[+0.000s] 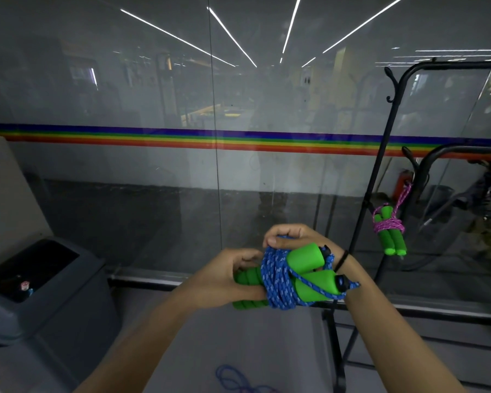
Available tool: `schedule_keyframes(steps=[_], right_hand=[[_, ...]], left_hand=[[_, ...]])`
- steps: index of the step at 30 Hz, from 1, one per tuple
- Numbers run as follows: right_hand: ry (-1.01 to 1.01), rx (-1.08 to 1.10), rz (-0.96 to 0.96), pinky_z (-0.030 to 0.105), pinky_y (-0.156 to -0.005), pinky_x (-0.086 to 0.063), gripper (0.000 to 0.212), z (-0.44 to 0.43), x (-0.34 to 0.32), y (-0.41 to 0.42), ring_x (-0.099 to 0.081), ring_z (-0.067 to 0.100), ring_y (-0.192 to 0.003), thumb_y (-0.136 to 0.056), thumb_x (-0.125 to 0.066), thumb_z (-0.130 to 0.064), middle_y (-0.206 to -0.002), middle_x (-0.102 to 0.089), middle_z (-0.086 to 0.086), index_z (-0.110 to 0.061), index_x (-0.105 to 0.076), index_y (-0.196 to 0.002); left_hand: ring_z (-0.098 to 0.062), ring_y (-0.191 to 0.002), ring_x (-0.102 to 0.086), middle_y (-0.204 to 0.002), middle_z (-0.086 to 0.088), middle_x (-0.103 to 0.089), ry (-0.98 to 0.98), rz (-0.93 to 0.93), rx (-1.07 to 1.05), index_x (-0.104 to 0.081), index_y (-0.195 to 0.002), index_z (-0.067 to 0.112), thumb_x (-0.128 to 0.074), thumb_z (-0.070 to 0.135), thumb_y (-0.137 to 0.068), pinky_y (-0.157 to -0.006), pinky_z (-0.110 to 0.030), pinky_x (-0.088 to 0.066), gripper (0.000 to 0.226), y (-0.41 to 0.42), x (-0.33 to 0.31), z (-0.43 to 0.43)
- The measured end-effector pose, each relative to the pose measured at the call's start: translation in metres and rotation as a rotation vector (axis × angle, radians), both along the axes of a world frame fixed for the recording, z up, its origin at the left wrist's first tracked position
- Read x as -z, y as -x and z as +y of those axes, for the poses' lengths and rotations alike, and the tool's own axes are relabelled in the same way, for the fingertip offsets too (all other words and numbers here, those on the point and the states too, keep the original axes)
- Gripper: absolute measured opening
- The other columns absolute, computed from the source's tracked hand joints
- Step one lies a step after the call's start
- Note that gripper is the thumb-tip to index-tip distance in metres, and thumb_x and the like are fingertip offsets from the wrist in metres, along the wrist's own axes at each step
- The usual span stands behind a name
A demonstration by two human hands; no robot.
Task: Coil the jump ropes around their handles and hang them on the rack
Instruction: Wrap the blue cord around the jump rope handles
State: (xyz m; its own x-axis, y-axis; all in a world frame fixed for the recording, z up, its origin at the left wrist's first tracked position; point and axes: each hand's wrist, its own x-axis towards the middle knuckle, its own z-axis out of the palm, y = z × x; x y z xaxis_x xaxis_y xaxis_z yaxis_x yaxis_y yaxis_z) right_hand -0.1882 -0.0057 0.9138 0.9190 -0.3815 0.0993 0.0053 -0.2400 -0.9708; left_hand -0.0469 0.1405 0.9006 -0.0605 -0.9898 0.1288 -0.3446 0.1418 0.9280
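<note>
Loose blue rope point(236, 378) on floor; left hand point(227, 276) grips green handles point(304, 276), right hand point(292, 236) clasps blue rope coil point(275, 279); no legible writing.

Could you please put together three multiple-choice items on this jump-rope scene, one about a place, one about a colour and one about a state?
1. Where is the pink rope bundle?
A. hanging on the black rack
B. lying in the grey bin
C. in the left hand

2. What colour is the rope coiled around the handles in the person's hands?
A. pink
B. blue
C. yellow

3. What is the state of the blue rope?
A. hung on the rack
B. fully stretched out
C. wound around the green handles, held by both hands

Answers:
1 A, it dangles from a hook on the rack by its own cord.
2 B, blue speckled turns wrap the green handles.
3 C, the left hand and right hand grip the wound bundle.
</note>
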Motion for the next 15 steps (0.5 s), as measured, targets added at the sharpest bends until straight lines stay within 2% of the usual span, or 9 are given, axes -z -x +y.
schedule_keyframes(steps=[5, 7, 9, 11, 13, 15], right_hand=[[-0.023, -0.062, 0.089, 0.013, -0.071, -0.046, 0.007, 0.000, -0.003, 0.003, -0.061, 0.001, -0.074, -0.081, -0.061, -0.019, -0.074, -0.068, -0.012, -0.017, -0.068, -0.080], [-0.011, -0.060, 0.095, 0.012, -0.073, -0.046, 0.006, -0.001, -0.004, 0.003, -0.060, 0.001, -0.076, -0.078, -0.064, -0.020, -0.075, -0.068, -0.012, -0.018, -0.069, -0.080], [-0.033, -0.051, 0.092, 0.012, -0.073, -0.046, 0.007, -0.002, -0.007, 0.003, -0.061, 0.001, -0.075, -0.075, -0.066, -0.020, -0.075, -0.068, -0.011, -0.016, -0.068, -0.080], [-0.015, -0.062, 0.124, 0.011, -0.068, -0.047, 0.004, -0.003, -0.011, 0.002, -0.061, 0.000, -0.070, -0.079, -0.065, -0.013, -0.073, -0.067, -0.010, -0.015, -0.067, -0.080], [0.022, -0.071, 0.188, 0.010, -0.060, -0.047, 0.013, -0.004, -0.016, 0.001, -0.060, 0.000, -0.063, -0.084, -0.061, -0.006, -0.068, -0.064, -0.010, -0.018, -0.065, -0.080], [0.035, -0.071, 0.240, 0.010, -0.054, -0.047, 0.015, -0.004, -0.021, 0.001, -0.060, 0.000, -0.057, -0.085, -0.060, -0.005, -0.061, -0.063, -0.011, -0.019, -0.064, -0.079]], left_hand=[[-0.013, -0.101, -0.065, -0.114, -0.002, -0.068, -0.124, -0.092, 0.064, -0.059, -0.118, 0.014, -0.069, 0.011, -0.077, -0.090, -0.031, -0.053, 0.042, 0.005, 0.001, 0.002], [-0.005, -0.092, -0.064, -0.106, 0.001, -0.067, -0.162, -0.098, 0.090, -0.059, -0.114, 0.015, -0.066, 0.013, -0.077, -0.082, -0.024, -0.053, 0.038, 0.006, -0.002, 0.004], [0.002, -0.083, -0.061, -0.097, 0.007, -0.064, -0.187, -0.098, 0.123, -0.057, -0.109, 0.024, -0.066, 0.016, -0.077, -0.074, -0.017, -0.050, 0.035, 0.008, -0.007, 0.008], [0.005, -0.077, -0.059, -0.089, 0.015, -0.064, -0.200, -0.111, 0.158, -0.056, -0.106, 0.030, -0.070, 0.020, -0.078, -0.069, -0.014, -0.047, 0.032, 0.012, -0.012, 0.010], [0.011, -0.074, -0.058, -0.083, 0.024, -0.065, -0.206, -0.121, 0.173, -0.056, -0.106, 0.032, -0.068, 0.020, -0.084, -0.067, -0.008, -0.044, 0.028, 0.017, -0.013, 0.012], [0.016, -0.084, -0.057, -0.095, 0.028, -0.063, -0.195, -0.159, 0.173, -0.050, -0.115, 0.034, -0.065, 0.024, -0.086, -0.073, -0.004, -0.042, 0.034, 0.021, -0.012, 0.013]])
